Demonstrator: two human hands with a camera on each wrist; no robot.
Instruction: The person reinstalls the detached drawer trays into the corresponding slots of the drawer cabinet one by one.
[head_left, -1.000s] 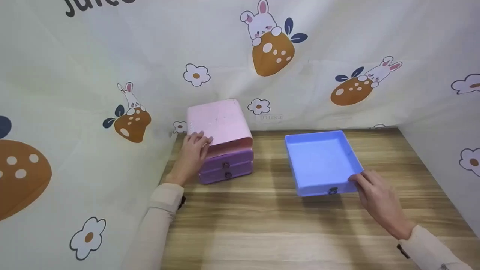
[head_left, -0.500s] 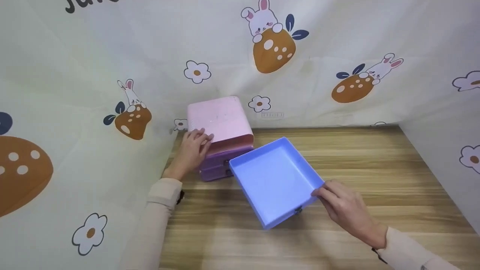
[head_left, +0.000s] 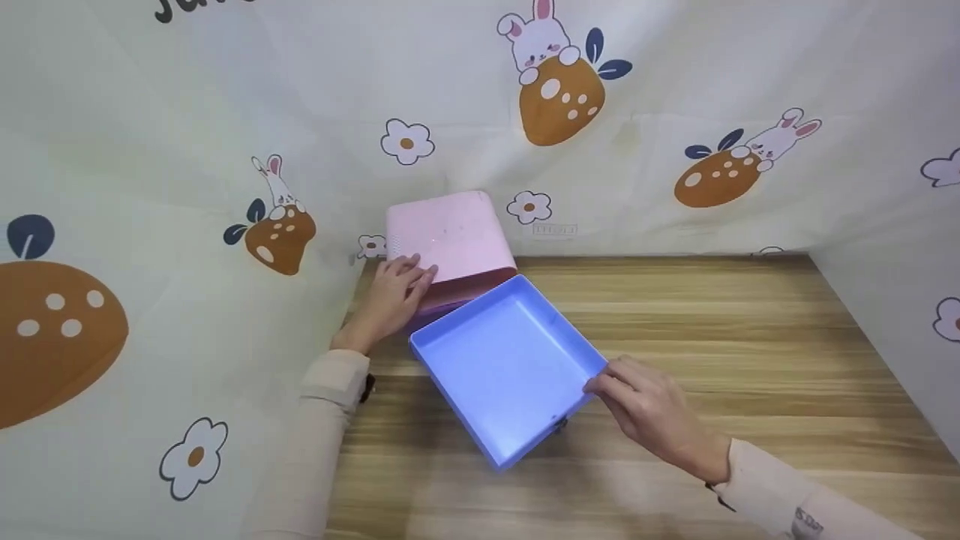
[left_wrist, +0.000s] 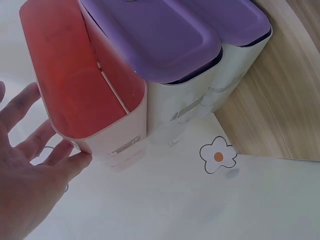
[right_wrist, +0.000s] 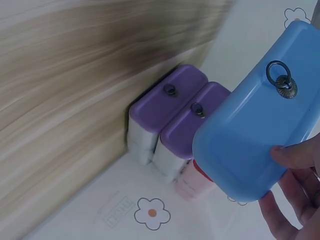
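A pink drawer cabinet (head_left: 450, 232) stands near the back wall, on the left. Its top slot (left_wrist: 70, 75) is vacant, and two purple drawers (left_wrist: 165, 40) fill the slots below it, mostly hidden from the head view. My left hand (head_left: 390, 300) rests on the cabinet's upper left front edge with loosely spread fingers. With thumb and fingers, my right hand (head_left: 660, 412) pinches the front right corner of a blue drawer (head_left: 502, 367). The drawer is turned at an angle, its back edge close before the vacant slot. A metal ring pull (right_wrist: 282, 82) shows on its front.
A wood-grain tabletop (head_left: 712, 322) lies under everything. White cloth walls (head_left: 630, 165) printed with rabbits and flowers enclose its back and sides. The left wall runs close beside the cabinet and my left forearm.
My right hand has carried the blue drawer from the right of the table leftward to the cabinet's front, turning it on the way. My left hand has stayed on the cabinet.
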